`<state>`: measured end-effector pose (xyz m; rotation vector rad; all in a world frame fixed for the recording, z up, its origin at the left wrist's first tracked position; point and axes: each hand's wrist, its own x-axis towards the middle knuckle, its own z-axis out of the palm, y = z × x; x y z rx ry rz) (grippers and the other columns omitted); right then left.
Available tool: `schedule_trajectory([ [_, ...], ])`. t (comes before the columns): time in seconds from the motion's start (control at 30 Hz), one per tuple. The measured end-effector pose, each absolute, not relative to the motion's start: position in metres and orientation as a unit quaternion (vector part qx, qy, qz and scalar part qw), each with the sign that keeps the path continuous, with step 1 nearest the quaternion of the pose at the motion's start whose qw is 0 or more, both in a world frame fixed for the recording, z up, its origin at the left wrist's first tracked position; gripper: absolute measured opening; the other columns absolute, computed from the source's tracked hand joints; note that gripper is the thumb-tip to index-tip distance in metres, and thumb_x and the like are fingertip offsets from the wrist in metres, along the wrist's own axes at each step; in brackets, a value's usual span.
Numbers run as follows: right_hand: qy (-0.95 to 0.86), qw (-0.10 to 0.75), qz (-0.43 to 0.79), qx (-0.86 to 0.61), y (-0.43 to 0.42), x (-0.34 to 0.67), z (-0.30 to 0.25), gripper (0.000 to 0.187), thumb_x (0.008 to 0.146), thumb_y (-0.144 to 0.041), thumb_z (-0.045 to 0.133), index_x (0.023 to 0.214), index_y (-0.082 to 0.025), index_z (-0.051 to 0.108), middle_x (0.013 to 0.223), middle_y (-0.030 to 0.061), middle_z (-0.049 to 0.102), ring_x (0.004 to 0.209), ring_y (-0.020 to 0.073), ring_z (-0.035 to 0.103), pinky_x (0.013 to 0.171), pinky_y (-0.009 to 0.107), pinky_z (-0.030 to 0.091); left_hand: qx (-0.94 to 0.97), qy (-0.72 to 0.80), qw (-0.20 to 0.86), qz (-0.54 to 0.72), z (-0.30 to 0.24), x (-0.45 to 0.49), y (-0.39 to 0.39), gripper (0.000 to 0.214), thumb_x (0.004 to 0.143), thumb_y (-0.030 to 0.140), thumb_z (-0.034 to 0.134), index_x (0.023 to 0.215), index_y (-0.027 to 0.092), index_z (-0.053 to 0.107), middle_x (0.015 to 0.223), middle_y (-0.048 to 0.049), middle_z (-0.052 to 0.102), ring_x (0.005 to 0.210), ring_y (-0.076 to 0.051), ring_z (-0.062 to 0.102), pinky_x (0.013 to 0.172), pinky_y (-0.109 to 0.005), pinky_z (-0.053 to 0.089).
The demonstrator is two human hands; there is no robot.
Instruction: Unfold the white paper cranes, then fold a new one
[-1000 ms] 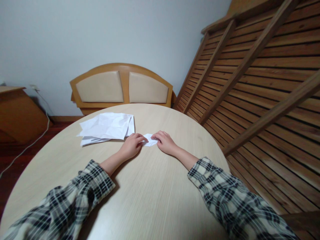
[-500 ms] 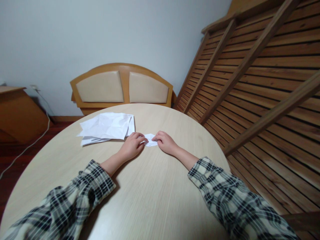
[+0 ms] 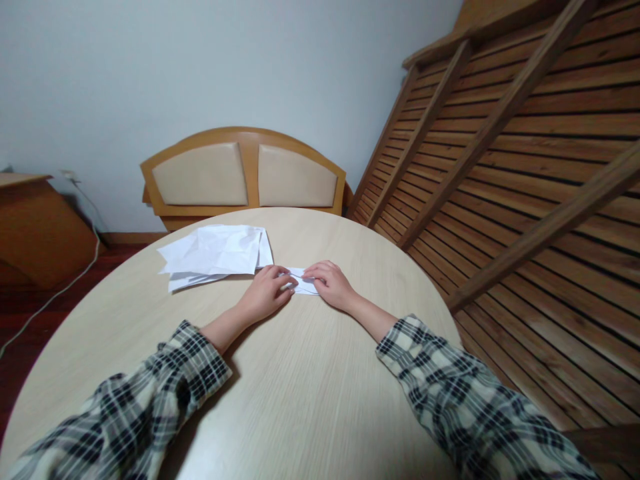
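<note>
A small folded piece of white paper point(image 3: 305, 287) lies on the round wooden table point(image 3: 300, 373), between my two hands. My left hand point(image 3: 265, 291) grips its left side, with the fingers bent over the edge. On the right side, my right hand point(image 3: 332, 285) holds the paper with thumb and fingers pinched close. Parts of the paper are hidden under the fingers. Just beyond my left hand rests a stack of creased white paper sheets point(image 3: 215, 250), with uneven, overlapping edges.
Behind the table stands a wooden headboard point(image 3: 253, 170) with two cream panels. A slatted wooden frame point(image 3: 525, 200) leans along the right side. At the left are a wooden cabinet point(image 3: 35, 227) and a white cable point(image 3: 75, 280) running to the floor.
The folded paper now shows a wider, more rectangular outline between my hands, and my right fingers have shifted slightly over it. The lower sheets of the stack have slid slightly right.
</note>
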<state>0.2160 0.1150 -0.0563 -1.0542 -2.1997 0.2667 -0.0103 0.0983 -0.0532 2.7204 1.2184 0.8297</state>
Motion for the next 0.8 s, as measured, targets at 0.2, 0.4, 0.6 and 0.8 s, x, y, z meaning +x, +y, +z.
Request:
schedule_trajectory([
  [0.2, -0.855, 0.277, 0.105, -0.426, 0.110, 0.216, -0.050, 0.036, 0.085, -0.006, 0.050, 0.103, -0.025, 0.075, 0.112, 0.0016, 0.074, 0.108, 0.0201, 0.063, 0.098, 0.040, 0.041, 0.882, 0.389, 0.018, 0.266, -0.053, -0.010, 0.098, 0.022, 0.092, 0.026, 0.057, 0.109, 0.023, 0.072, 0.115, -0.0097, 0.061, 0.109, -0.026, 0.054, 0.098, -0.045, 0.045],
  [0.4, -0.866, 0.255, 0.078, -0.424, 0.110, 0.218, -0.044, 0.036, 0.085, -0.005, 0.049, 0.102, -0.021, 0.076, 0.105, 0.0041, 0.076, 0.098, 0.0204, 0.063, 0.091, 0.037, 0.042, 0.884, 0.395, 0.004, 0.251, -0.051, -0.010, 0.096, 0.029, 0.098, 0.029, 0.049, 0.113, 0.021, 0.072, 0.117, -0.0118, 0.062, 0.110, -0.027, 0.054, 0.099, -0.047, 0.044],
  [0.6, -0.870, 0.249, 0.062, -0.422, 0.112, 0.220, -0.047, 0.036, 0.081, -0.002, 0.052, 0.098, -0.023, 0.076, 0.098, 0.0027, 0.073, 0.094, 0.0203, 0.058, 0.086, 0.035, 0.038, 0.882, 0.398, 0.010, 0.251, -0.049, -0.009, 0.095, 0.037, 0.101, 0.037, 0.043, 0.113, 0.019, 0.072, 0.114, -0.0127, 0.063, 0.109, -0.027, 0.055, 0.100, -0.047, 0.043],
  [0.8, -0.874, 0.241, 0.044, -0.420, 0.108, 0.220, -0.045, 0.018, 0.088, -0.017, 0.062, 0.099, -0.024, 0.075, 0.093, 0.0046, 0.067, 0.096, 0.0215, 0.053, 0.084, 0.036, 0.034, 0.883, 0.400, 0.021, 0.243, -0.047, -0.009, 0.093, 0.040, 0.097, 0.049, 0.050, 0.114, 0.020, 0.071, 0.116, -0.0116, 0.064, 0.109, -0.027, 0.056, 0.099, -0.046, 0.044],
])
